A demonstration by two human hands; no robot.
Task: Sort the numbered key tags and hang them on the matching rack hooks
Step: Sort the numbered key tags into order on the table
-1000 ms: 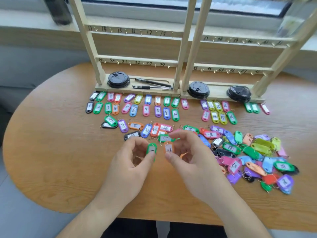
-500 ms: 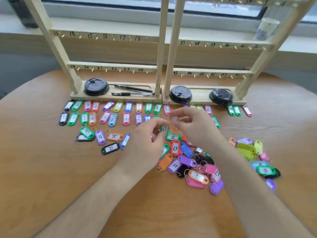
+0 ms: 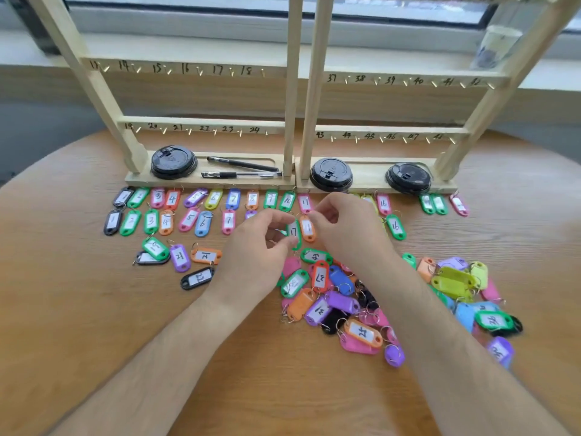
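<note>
Pinching a green tag [image 3: 294, 235], left hand [image 3: 256, 250] sits beside right hand [image 3: 349, 229] pinching an orange tag [image 3: 308, 229], between rows [image 3: 172, 199] and pile [image 3: 342, 302].

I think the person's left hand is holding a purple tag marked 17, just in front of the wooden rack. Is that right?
Not quite. The head view shows that the tag in the left hand is green, not purple. It is marked 17 and is held just in front of the wooden rack.
</note>
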